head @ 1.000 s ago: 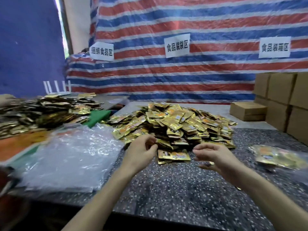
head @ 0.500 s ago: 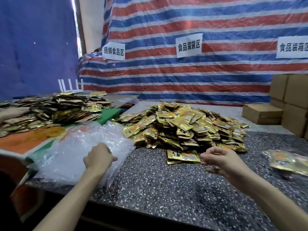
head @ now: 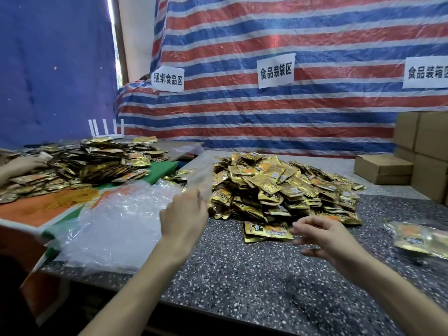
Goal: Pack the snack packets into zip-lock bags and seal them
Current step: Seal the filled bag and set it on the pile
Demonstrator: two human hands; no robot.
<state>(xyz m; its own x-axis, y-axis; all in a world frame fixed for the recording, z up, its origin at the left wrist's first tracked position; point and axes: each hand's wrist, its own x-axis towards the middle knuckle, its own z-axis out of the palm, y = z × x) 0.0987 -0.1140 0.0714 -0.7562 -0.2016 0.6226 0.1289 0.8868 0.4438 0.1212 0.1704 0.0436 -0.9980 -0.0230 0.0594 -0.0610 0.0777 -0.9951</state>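
In the head view, the left hand (head: pixel 184 214) pinches a thin clear plastic zip-lock bag (head: pixel 202 177), raised over the speckled dark stone table (head: pixel 242 275). The right hand (head: pixel 322 235) hovers, fingers loosely curled and empty, just beside a small stack of gold foil snack packets (head: pixel 266 231) lying before the large heap of gold packets (head: pixel 278 187).
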